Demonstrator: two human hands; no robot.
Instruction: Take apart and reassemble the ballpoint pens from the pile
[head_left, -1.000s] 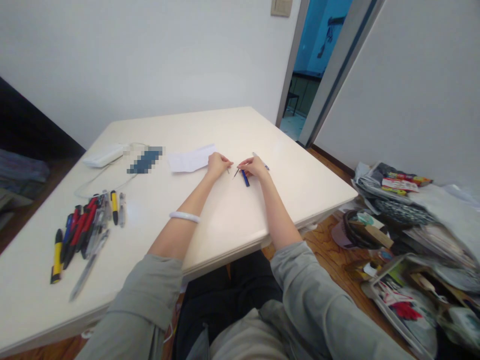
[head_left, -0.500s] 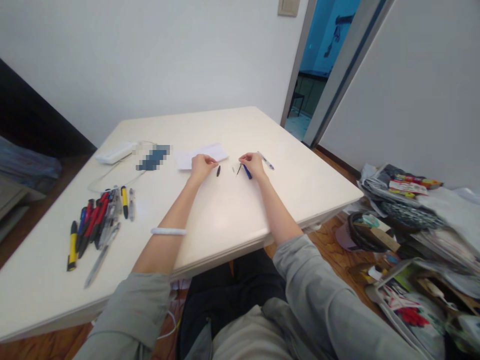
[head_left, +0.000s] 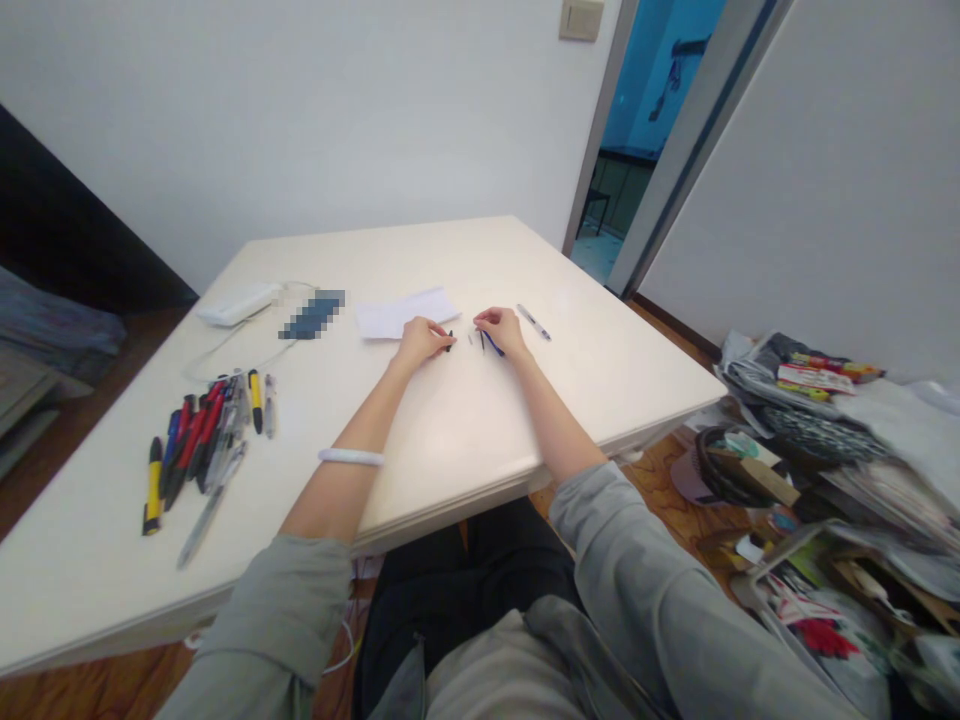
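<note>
Left hand (head_left: 420, 340) now pinches the tiny black pen part (head_left: 448, 345), light and slippery; right hand (head_left: 501, 328) pinches the slim blue pen barrel (head_left: 492, 344).

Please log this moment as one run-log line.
left hand touches small black part | right hand holds blue pen | both over table | pen pile far left

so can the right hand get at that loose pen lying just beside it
Probably yes: the loose pen lies just beside the right hand with nothing between them, though that hand is pinching a blue pen piece.
</note>
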